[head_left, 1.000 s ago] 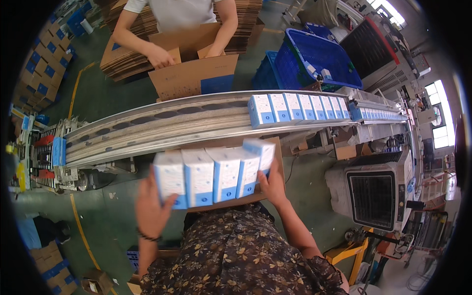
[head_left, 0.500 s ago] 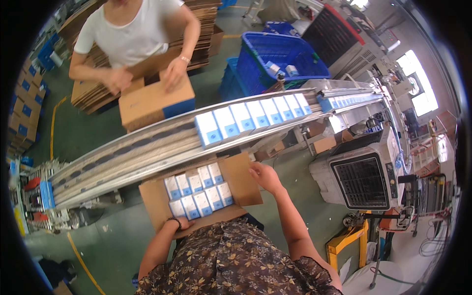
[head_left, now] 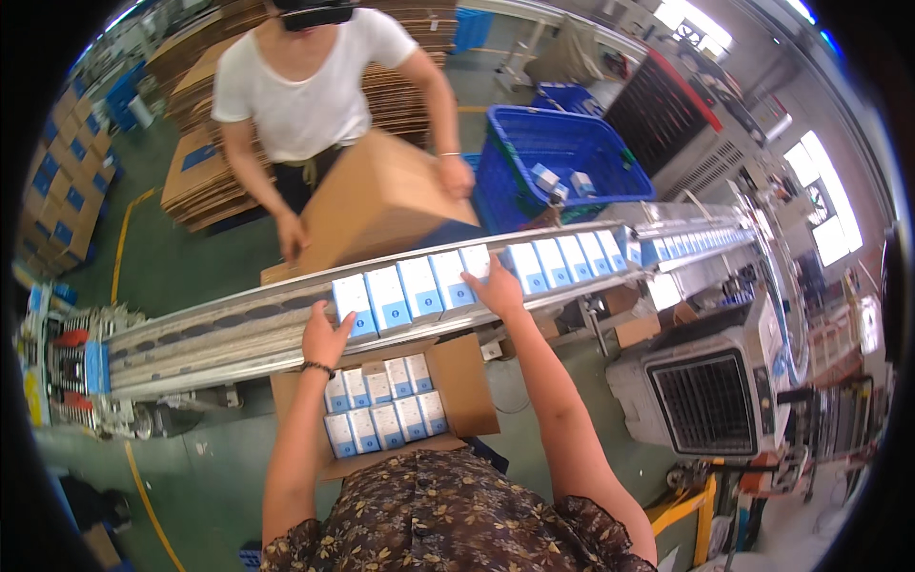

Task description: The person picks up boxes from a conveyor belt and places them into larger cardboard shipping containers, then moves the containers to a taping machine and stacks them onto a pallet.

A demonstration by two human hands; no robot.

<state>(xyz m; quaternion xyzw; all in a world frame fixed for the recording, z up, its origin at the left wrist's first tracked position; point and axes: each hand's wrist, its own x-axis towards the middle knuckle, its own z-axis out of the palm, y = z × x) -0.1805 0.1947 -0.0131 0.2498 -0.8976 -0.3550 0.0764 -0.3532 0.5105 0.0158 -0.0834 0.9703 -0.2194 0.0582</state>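
Observation:
A row of small white-and-blue boxes [head_left: 419,289] lies on the conveyor [head_left: 219,329]. My left hand [head_left: 327,336] presses against the left end of a group of several boxes, fingers spread. My right hand [head_left: 495,287] touches the right end of that same group, so the boxes sit between both hands. Below the conveyor, an open cardboard carton [head_left: 467,386] in front of me holds two rows of the same boxes [head_left: 383,410].
More boxes [head_left: 610,251] continue along the conveyor to the right. Across it, a person in a white shirt [head_left: 310,95] handles a large cardboard box [head_left: 381,195]. A blue plastic crate [head_left: 558,157], stacked flat cartons [head_left: 195,181] and a grey machine [head_left: 710,396] stand around.
Both hands left the carton after setting boxes into it and rose to the conveyor, where they now bracket a new group of boxes. The person opposite lifted a large box.

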